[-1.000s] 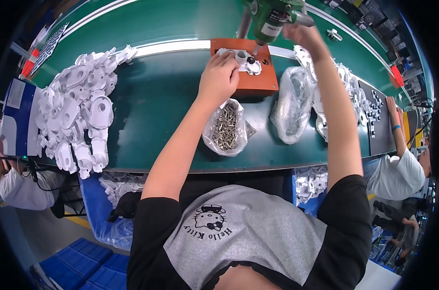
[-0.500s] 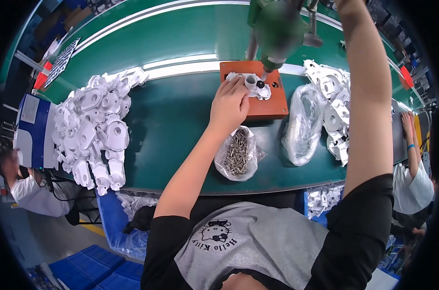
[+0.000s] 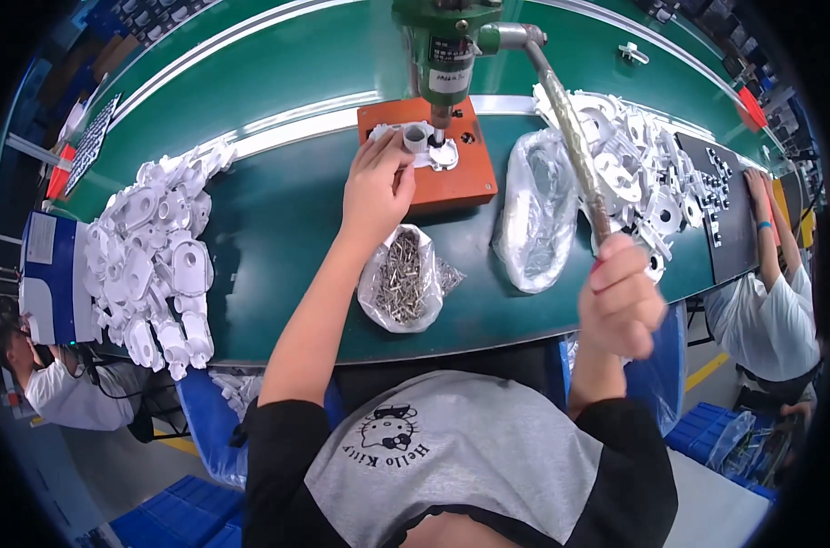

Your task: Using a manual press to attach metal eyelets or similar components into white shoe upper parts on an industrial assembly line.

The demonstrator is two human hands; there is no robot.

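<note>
A white plastic part (image 3: 443, 155) with a short round tube lies on an orange block (image 3: 456, 190). My left hand (image 3: 378, 183) holds the part's left side, its fingers on it and its thumb beside the tube. Over the part stands a green hand press (image 3: 441, 55), its tip down at a spot just right of the tube. My right hand (image 3: 620, 300) is wrapped round the end of the press's long lever (image 3: 568, 128), which slants down toward me. In front of the block, a plastic bag (image 3: 424, 320) stands open, full of small metal screws or pins (image 3: 401, 274).
A heap of white plastic parts (image 3: 150, 247) covers the left of the green table (image 3: 269, 274). Another heap (image 3: 616, 146) lies at right, behind a see-through plastic bag (image 3: 535, 219). Co-workers sit at both sides; one's hands (image 3: 762, 196) rest by a dark board (image 3: 725, 210).
My right hand has pulled the lever from high up down toward me, and the press tip has come down onto the part. My left hand stays on the part. The whole view has shifted.
</note>
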